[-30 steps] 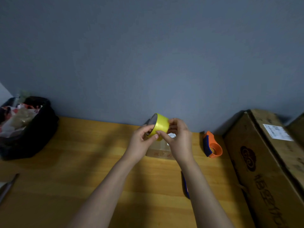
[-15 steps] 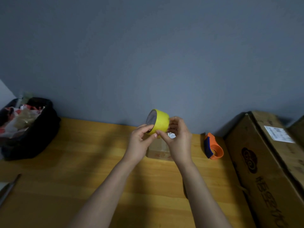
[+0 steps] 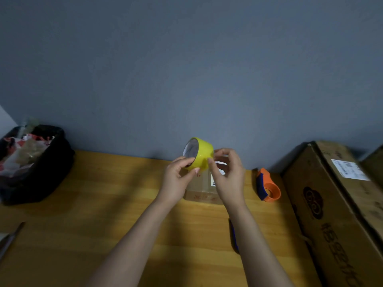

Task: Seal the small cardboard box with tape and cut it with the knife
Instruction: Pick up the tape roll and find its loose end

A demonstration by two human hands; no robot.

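Observation:
I hold a yellow roll of tape (image 3: 202, 154) in the air above the small cardboard box (image 3: 202, 188), which sits on the wooden table near the wall. My left hand (image 3: 178, 180) grips the roll from below. My right hand (image 3: 229, 177) pinches at the roll's right edge, fingers bent; I cannot tell whether a tape end is between them. A dark blue knife handle (image 3: 233, 235) lies on the table, mostly hidden behind my right forearm.
An orange and blue tape dispenser (image 3: 268, 188) lies right of the box. A large cardboard carton (image 3: 335, 214) fills the right side. A black bag (image 3: 39, 172) with packets stands at the left. A metal tool (image 3: 10, 239) pokes in at the left edge.
Both hands have lifted the yellow roll slightly higher above the small box and tilted it. My right hand's fingers have spread a little at the roll's edge.

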